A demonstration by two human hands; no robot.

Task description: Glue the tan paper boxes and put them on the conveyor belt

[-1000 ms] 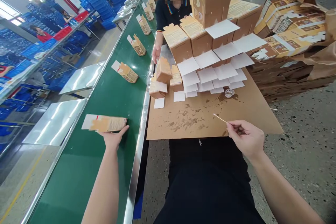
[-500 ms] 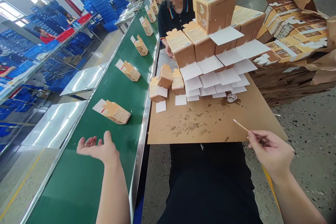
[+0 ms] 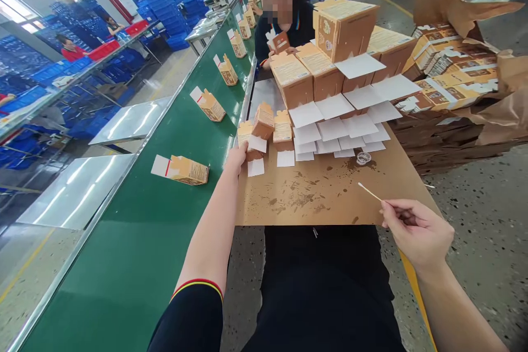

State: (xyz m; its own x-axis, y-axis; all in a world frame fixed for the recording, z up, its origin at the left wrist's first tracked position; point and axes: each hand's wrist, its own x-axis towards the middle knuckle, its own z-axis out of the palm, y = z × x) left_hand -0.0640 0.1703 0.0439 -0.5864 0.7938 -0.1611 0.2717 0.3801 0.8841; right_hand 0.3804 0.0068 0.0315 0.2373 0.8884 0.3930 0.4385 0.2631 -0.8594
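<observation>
My left hand [image 3: 236, 159] is at the left edge of the cardboard sheet [image 3: 289, 212]. Its thumb lies on a small brown carton [image 3: 245, 132] with a white flap; the other fingers are mostly hidden beside it. Another small carton [image 3: 264, 121] leans against that one, and a third [image 3: 282, 131] stands just right of it. Over the sheet's right front edge, my right hand [image 3: 418, 228] pinches a cotton swab [image 3: 369, 191], its white tip pointing up and left. A small clear round dish [image 3: 363, 158] sits on the sheet amid wet spots.
Stacked cartons [image 3: 330, 71] with white flaps fill the sheet's far side. Several cartons stand along the green conveyor belt [image 3: 124, 253] on the left, one nearby [image 3: 187, 170]. A co-worker [image 3: 284, 22] holds a small carton across from me. Bundled flat cartons [image 3: 454, 77] lie at right.
My left hand has moved from above the belt, right and forward, onto the small carton. My right hand shifted slightly left with the swab. The co-worker has raised a small carton into view.
</observation>
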